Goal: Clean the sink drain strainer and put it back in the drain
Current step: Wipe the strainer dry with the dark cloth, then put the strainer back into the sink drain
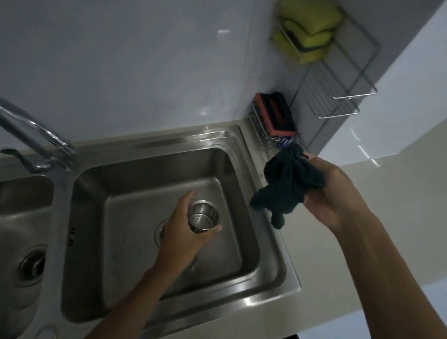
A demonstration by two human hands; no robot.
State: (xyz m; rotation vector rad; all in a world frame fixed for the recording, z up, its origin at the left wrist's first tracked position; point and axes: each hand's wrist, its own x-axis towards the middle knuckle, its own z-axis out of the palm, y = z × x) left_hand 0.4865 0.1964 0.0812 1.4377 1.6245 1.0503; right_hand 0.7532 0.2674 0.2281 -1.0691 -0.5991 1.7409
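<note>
My left hand [182,231] grips the steel drain strainer [203,217], a small perforated cup, above the right sink basin [132,175]. Its open end tilts up and to the right. Below my hand the open drain [160,230] shows only partly. My right hand [331,192] holds a dark green cloth [284,184] bunched over the sink's right rim, apart from the strainer.
A chrome faucet [26,130] arches over the divider between the two basins. The left basin has its own drain [32,263]. A wire rack with an orange-and-black sponge [275,116] stands at the back corner. A wall rack holds yellow sponges [305,31].
</note>
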